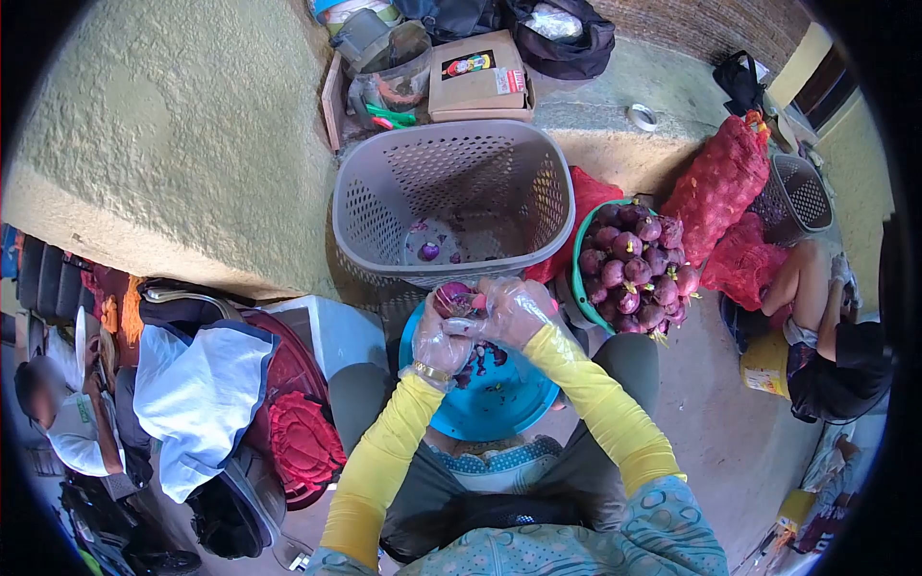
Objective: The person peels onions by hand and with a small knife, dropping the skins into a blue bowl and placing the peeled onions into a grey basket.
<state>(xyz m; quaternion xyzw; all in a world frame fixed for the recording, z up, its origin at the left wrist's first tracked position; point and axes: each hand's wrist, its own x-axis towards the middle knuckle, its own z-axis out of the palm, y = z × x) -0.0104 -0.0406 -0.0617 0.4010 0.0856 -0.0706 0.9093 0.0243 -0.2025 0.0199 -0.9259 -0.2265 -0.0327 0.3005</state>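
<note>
Head view: left hand grip is closed around a purple onion, above the blue basin's far edge. Right hand sits just right of it, fingers curled (can't tell on what). Left is nearer; onion's long axis unclear.

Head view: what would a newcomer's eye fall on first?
Probably the heap of red onions in a green-rimmed tub, right of centre. Next, yellow sleeves mid-picture, leading to the left hand, holding a peeled-looking onion, and right hand, both above a blue basin.
</note>
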